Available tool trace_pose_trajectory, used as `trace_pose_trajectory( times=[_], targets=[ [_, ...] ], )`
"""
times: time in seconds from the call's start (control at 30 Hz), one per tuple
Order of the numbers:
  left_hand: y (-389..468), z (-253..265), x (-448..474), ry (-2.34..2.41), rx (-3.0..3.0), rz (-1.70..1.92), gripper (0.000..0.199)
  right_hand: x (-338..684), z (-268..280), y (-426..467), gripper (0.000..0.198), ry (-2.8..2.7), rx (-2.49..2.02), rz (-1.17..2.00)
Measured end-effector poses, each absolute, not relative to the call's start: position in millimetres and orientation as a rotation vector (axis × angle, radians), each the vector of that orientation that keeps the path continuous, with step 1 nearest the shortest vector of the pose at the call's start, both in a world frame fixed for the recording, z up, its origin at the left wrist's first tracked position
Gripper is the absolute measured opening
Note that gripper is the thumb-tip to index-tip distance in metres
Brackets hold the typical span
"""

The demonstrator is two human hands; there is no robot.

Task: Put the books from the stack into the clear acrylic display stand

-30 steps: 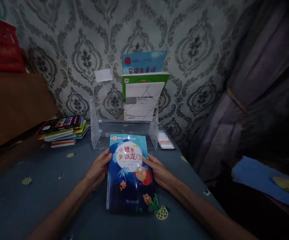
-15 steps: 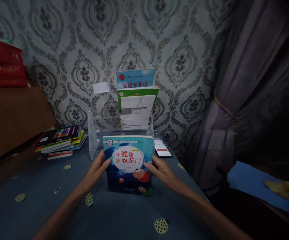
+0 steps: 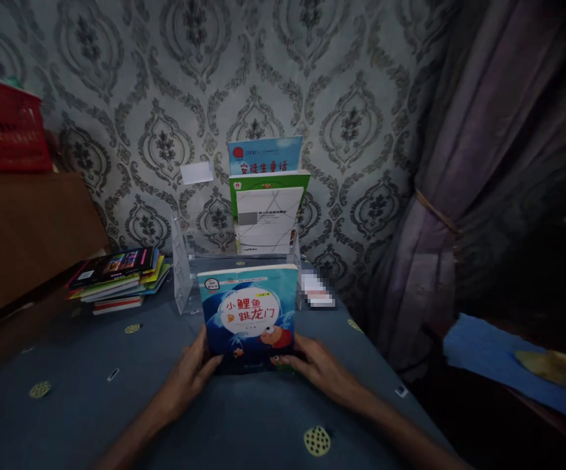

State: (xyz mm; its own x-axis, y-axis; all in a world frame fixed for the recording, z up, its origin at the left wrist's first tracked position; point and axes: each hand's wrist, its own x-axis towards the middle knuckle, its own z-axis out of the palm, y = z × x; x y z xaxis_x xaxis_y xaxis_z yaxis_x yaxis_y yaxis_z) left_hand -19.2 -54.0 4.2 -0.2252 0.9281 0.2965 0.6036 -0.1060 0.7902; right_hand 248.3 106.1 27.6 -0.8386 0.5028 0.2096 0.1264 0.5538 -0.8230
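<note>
A blue picture book (image 3: 249, 320) with a cartoon fish on its cover stands nearly upright before me, cover towards me. My left hand (image 3: 192, 369) grips its lower left edge, thumb on the front and fingers behind. On the lower right edge, my right hand (image 3: 316, 365) holds it the same way. Just behind is a clear acrylic stand (image 3: 181, 264), its lower part partly hidden by the book. Upright in the stand are a white booklet (image 3: 269, 225), a green book (image 3: 269, 179) and a light-blue book (image 3: 266, 153).
A stack of books (image 3: 121, 277) lies on the left of the blue cloth-covered table (image 3: 91, 418). A phone (image 3: 318, 294), partly pixelated, lies right of the stand. A red basket (image 3: 8, 124) sits on a brown box (image 3: 28, 241). A tied curtain (image 3: 424, 261) hangs at right.
Both my hands have slid down from the middle of the blue book's sides to its lower edges. The book has tilted slightly and stays in front of the stand.
</note>
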Motion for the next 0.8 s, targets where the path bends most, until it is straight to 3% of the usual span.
trace_pose_trajectory(
  times=[0.27, 0.8],
  targets=[
    [-45.4, -10.0, -16.8, 2.127, 1.785, 1.199, 0.066, 247.5, 14.6, 109.2, 0.046, -2.371, -0.542, 1.06],
    [50.2, 92.1, -26.2, 1.654, 1.944, 1.276, 0.054, 235.9, 70.6, 178.0, 0.042, -2.243, -0.497, 0.95]
  ],
)
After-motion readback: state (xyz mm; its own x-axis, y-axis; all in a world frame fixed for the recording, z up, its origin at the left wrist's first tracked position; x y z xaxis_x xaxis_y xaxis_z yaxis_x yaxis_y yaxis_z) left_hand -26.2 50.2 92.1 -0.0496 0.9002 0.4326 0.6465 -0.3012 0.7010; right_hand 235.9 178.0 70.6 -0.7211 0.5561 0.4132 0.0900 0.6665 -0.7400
